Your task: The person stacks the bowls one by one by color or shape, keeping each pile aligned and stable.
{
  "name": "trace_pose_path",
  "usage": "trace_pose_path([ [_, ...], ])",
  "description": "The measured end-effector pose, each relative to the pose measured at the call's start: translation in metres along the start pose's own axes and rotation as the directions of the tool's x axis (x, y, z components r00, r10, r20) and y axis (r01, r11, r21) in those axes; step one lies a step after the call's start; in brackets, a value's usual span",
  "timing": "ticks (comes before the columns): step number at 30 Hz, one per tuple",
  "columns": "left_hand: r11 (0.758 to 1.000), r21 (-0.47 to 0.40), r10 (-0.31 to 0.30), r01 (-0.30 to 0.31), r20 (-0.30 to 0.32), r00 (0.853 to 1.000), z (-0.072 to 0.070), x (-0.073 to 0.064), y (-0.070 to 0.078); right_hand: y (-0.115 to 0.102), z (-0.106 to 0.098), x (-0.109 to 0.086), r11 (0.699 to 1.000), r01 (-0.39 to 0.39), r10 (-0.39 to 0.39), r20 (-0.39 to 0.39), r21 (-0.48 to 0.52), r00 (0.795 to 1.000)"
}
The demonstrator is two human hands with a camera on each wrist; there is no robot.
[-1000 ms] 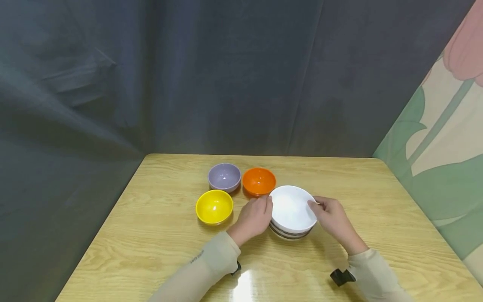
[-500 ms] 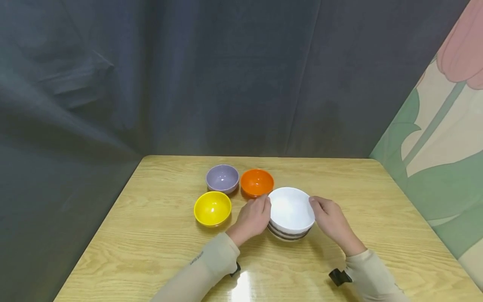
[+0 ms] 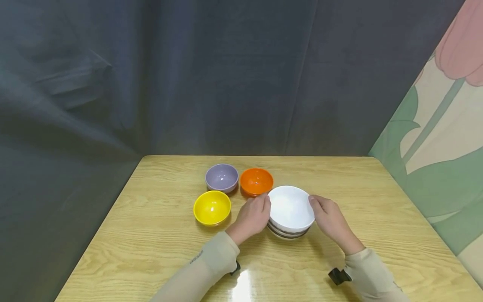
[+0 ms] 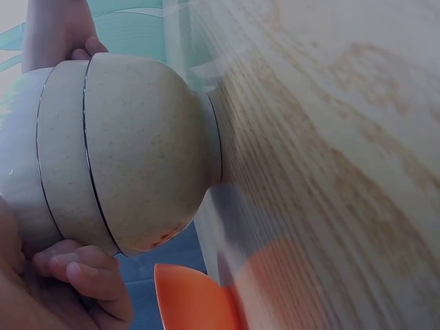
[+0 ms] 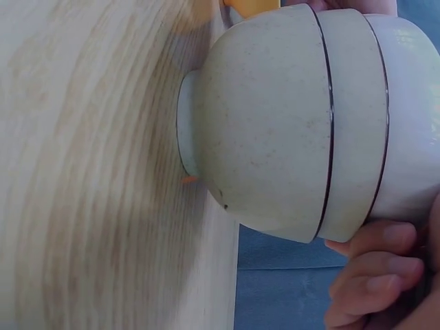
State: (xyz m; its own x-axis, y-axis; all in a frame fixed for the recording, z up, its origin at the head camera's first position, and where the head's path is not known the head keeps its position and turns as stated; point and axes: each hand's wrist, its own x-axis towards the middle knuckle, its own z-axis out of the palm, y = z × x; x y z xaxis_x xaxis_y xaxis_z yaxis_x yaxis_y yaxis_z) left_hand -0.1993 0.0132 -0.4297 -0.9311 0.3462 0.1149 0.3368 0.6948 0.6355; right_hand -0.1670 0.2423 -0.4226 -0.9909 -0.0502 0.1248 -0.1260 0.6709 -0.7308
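A stack of bowls stands right of centre on the table, a plain white bowl (image 3: pixel 290 207) nested in two cream speckled bowls (image 4: pixel 141 137) with dark rims. My left hand (image 3: pixel 253 218) grips the white bowl's left side, thumb at the rim and fingers curled below it. On the opposite side my right hand (image 3: pixel 332 220) holds the same bowl by its rim. Curled fingers (image 5: pixel 378 275) appear beside the stack in the right wrist view. The lowest bowl's foot appears to rest on the wood.
An orange bowl (image 3: pixel 256 182) stands just behind my left hand. Left of it is a purple bowl (image 3: pixel 222 178), and a yellow bowl (image 3: pixel 212 208) sits nearer. The wooden table (image 3: pixel 151 251) ends at a dark curtain (image 3: pixel 234 84); floral fabric (image 3: pixel 453 167) hangs at right.
My right thumb has shifted from inside the white bowl to its rim. The head view has shifted slightly. The bowls stay in the same arrangement.
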Motion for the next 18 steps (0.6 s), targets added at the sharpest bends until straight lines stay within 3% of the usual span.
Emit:
trace_pose_path([
  [12, 0.999, -0.011, 0.037, -0.037, -0.013, 0.999, -0.0019, 0.0030, -0.0013, 0.0042, 0.0029, 0.0010, 1.000, 0.008, -0.007, -0.010, 0.026, 1.000],
  [18, 0.999, -0.035, 0.023, -0.023, -0.006, 1.000, -0.0004, 0.0021, -0.0018, 0.0045, 0.0026, 0.0004, 0.999, 0.043, -0.044, -0.048, -0.018, 0.998],
])
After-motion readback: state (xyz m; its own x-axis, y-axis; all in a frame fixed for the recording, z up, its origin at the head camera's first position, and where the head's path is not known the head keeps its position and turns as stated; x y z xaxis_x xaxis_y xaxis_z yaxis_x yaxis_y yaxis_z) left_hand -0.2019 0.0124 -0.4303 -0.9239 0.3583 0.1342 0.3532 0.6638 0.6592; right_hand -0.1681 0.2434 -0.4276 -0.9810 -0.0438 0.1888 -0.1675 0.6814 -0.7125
